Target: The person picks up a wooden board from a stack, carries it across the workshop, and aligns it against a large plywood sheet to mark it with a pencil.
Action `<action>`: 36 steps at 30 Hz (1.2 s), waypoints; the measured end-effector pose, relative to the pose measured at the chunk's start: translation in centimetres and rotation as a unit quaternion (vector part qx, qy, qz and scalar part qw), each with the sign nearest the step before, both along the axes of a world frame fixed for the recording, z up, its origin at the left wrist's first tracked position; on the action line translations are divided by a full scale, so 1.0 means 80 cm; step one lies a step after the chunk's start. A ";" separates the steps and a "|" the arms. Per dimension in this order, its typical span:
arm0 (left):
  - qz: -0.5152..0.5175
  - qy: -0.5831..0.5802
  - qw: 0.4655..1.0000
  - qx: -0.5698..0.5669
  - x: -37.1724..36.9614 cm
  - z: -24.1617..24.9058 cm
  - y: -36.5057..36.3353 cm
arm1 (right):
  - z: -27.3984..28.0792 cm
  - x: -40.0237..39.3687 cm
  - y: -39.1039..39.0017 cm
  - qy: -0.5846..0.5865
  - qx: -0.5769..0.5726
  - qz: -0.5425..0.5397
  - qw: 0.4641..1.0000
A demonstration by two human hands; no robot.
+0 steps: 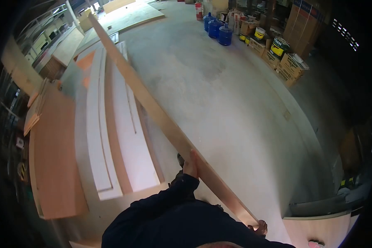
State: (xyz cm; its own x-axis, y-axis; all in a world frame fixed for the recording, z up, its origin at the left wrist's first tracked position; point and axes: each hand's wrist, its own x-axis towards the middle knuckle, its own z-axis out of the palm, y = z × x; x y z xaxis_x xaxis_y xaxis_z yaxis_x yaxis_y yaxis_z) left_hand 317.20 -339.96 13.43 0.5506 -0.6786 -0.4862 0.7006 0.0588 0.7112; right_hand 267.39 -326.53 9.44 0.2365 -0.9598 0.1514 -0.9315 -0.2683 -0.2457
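Note:
A long, narrow wooden board (153, 109) runs diagonally across the head view, from the upper left down to the lower right. Near its lower middle, my left hand (191, 164) grips the edge, the fingers partly hidden behind the wood. At the near end of the board, my right hand (258, 227) is closed around the corner. The board is held up above the floor, tilted away from my body. My dark sleeves and torso fill the bottom of the view.
White panels (130, 153) lie stacked at the left, beside a brown wooden panel (60, 157). Blue water jugs (213, 29), cardboard boxes (291, 68) and paint buckets (279, 47) line the far right. A light wooden surface (318, 231) sits at the lower right.

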 end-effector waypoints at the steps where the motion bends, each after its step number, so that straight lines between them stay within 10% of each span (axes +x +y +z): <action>1: -0.003 0.011 1.000 0.001 0.023 0.009 -0.031 | -0.001 0.026 -0.033 0.004 -0.002 -0.013 1.000; 36: 0.078 -0.078 0.986 0.125 0.896 0.079 -1.100 | 0.007 0.920 -1.154 0.060 0.192 0.037 0.979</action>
